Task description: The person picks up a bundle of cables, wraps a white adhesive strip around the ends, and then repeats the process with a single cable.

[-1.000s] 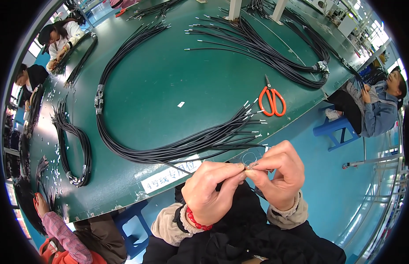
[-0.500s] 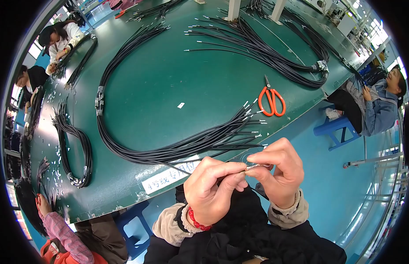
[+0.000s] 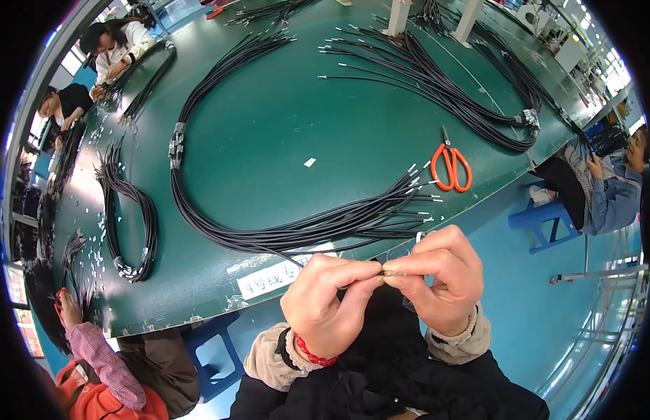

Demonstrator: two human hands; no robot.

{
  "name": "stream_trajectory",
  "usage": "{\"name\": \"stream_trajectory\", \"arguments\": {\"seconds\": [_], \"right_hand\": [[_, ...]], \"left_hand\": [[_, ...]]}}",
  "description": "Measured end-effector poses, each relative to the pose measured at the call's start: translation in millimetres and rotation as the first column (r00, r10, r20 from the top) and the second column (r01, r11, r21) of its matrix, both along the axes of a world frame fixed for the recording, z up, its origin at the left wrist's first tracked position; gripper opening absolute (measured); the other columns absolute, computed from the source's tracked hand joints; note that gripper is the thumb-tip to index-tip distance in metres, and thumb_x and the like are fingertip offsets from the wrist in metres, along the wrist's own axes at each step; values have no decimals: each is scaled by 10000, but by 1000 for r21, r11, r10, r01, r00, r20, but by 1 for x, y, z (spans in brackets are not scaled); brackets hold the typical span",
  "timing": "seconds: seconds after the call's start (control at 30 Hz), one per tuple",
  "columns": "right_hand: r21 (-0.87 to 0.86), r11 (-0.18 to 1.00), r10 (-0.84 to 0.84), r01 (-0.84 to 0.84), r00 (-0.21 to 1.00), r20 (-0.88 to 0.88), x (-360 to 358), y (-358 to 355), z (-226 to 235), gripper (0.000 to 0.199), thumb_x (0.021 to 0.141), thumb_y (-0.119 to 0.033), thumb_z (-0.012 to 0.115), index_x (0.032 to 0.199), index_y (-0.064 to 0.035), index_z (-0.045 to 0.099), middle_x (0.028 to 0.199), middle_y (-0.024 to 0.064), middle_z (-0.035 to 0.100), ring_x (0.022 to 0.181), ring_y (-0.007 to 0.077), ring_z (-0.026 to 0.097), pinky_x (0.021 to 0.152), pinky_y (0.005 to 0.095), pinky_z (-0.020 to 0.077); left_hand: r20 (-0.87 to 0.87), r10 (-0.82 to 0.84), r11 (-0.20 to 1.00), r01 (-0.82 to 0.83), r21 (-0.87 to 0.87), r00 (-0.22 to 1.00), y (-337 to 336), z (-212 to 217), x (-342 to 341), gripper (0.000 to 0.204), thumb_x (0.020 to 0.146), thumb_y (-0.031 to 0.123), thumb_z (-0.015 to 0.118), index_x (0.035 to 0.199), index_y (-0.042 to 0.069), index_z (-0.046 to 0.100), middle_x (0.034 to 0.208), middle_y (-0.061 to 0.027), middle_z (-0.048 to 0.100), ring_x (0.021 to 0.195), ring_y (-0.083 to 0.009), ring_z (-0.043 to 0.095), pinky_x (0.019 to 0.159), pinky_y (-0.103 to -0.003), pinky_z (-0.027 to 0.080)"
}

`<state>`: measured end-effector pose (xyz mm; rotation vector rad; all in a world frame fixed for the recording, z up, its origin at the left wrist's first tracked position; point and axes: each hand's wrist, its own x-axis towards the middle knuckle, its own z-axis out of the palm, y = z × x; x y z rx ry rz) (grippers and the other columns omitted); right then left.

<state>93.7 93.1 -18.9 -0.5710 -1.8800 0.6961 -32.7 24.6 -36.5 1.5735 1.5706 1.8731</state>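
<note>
My left hand (image 3: 328, 297) is closed in a pinch on the end of a black cable (image 3: 288, 260), which runs from behind it toward the bundle on the table. Thumb and forefinger of my right hand (image 3: 447, 283) pinch thin, pale wire strands at that same end, fingertips touching those of the left. The strands are mostly hidden by the fingers. Just beyond the hands lies a curved bundle of black cables (image 3: 269, 240) with white-tipped ends. A pair of scissors (image 3: 447, 145) with orange handles rests on the table past the right hand.
The green table (image 3: 269, 161) carries another large cable bundle (image 3: 472, 115) at the far right and a smaller looped one (image 3: 151, 224) at left. A white label (image 3: 269, 281) marks its near edge. Co-workers sit left and right; a blue stool (image 3: 542, 218) stands on the right.
My fingertips have come closer together, the right hand now pinching right against the left. The whole view has shifted, so the table and its things sit farther right.
</note>
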Motion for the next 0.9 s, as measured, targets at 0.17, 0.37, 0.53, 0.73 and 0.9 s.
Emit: {"name": "stream_trajectory", "arguments": {"seconds": [0.17,0.37,0.53,0.73,0.9], "right_hand": [[-4,998,70,-70,998,-6,-4,2,5,181,616,-56,774,773,-69,685,685,13,505,538,100,487,428,231,363],[-66,988,137,-137,991,-6,-4,7,5,175,623,-57,769,777,-67,688,685,16,508,528,96,483,427,226,364],[-87,988,127,-124,992,25,-1,5,10,181,627,-55,767,791,-63,690,681,19,514,516,98,480,425,223,363],[29,1000,6,-7,1000,27,-7,0,8,216,610,-73,777,808,-63,690,679,21,528,510,105,479,426,224,366],[58,998,-13,8,997,82,-3,0,9,240,582,-95,789,797,-66,684,673,14,532,508,105,480,423,227,362]], "left_hand": [[134,-90,994,97,-46,987,-6,5,-7,195,661,-62,716,823,3,629,720,-86,620,591,-143,601,514,-226,464],[155,-150,985,161,-56,976,-5,4,-12,199,669,-57,712,839,-2,626,718,-86,618,591,-143,600,512,-225,464],[163,-204,972,219,-83,965,-1,5,-12,208,667,-57,713,846,2,625,716,-90,620,584,-145,596,512,-230,464],[-81,5,999,-3,35,997,1,8,-7,212,663,-59,714,845,7,627,701,-86,618,573,-142,592,500,-231,461],[-30,0,1000,0,-13,1000,-2,4,-8,198,674,-51,712,844,4,628,695,-84,618,566,-136,593,488,-224,456]]}}
